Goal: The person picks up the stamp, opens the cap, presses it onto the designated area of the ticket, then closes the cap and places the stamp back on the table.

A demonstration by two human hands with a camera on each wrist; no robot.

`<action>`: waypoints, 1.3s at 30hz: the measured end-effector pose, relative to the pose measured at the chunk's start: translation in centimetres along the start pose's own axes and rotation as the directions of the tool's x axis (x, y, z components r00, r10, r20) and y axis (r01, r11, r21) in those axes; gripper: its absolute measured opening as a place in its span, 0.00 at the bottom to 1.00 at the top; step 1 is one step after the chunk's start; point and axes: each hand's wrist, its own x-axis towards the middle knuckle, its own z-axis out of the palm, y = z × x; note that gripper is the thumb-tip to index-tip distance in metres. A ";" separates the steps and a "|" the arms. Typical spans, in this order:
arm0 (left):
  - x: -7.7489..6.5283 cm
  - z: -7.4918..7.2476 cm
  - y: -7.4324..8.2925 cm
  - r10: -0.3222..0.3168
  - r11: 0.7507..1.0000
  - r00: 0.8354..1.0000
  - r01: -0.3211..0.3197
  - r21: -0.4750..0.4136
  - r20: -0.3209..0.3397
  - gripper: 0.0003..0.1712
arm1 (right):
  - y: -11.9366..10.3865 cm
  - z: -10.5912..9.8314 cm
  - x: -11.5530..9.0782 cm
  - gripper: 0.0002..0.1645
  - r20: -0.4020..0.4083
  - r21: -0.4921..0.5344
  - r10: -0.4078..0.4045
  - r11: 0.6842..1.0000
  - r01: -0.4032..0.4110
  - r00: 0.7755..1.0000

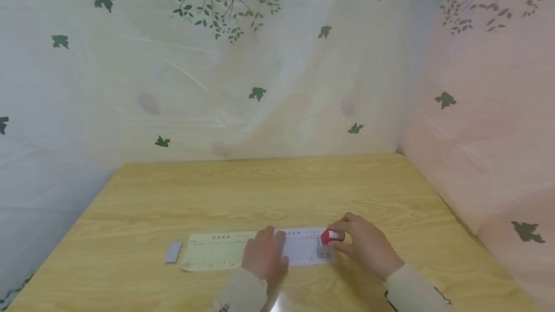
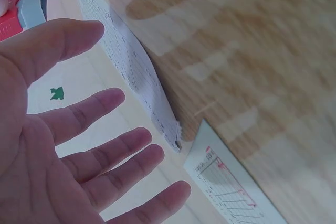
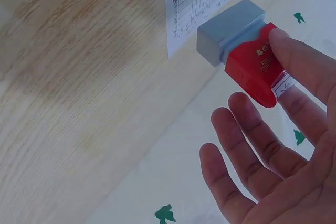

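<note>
My right hand [image 1: 368, 244] pinches a red and grey hand stamp [image 1: 331, 236] by its red grip, between thumb and index finger. In the right wrist view the stamp [image 3: 252, 61] shows gold lettering, and the other fingers spread away from it. In the head view its grey end is over the right end of a white printed form [image 1: 299, 249]; contact with the paper cannot be told. My left hand [image 1: 263, 254] is over the place where the white form and a yellow printed form [image 1: 212, 253] meet, hiding it. In the left wrist view that hand's fingers are extended, holding nothing.
A small grey rectangular piece [image 1: 173, 252] lies left of the yellow form. Everything lies near the front of a wooden table [image 1: 260, 191]. Pale hanging sheets [image 1: 208, 85] with leaf and bird prints stand behind the table and at its sides.
</note>
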 end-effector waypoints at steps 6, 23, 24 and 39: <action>-0.4 -0.3 0.1 -0.003 1.000 1.000 0.003 -0.004 -0.014 0.25 | 0.1 -0.2 -0.1 0.19 0.009 0.001 -0.004 1.000 0.004 1.000; -1.2 -1.0 -0.5 -0.022 0.999 0.999 0.022 0.023 -0.034 0.28 | -0.6 -0.1 0.1 0.17 0.024 -0.001 -0.043 0.999 0.043 0.999; -1.2 -1.0 -0.6 -0.024 0.999 0.999 0.025 0.032 -0.029 0.28 | -0.6 -0.1 0.1 0.16 0.021 -0.002 -0.046 0.999 0.046 0.999; -1.2 -1.9 -3.1 -0.022 0.999 0.998 0.025 0.043 -0.062 0.29 | -2.4 0.3 1.0 0.14 0.001 -0.009 -0.073 0.997 0.073 0.997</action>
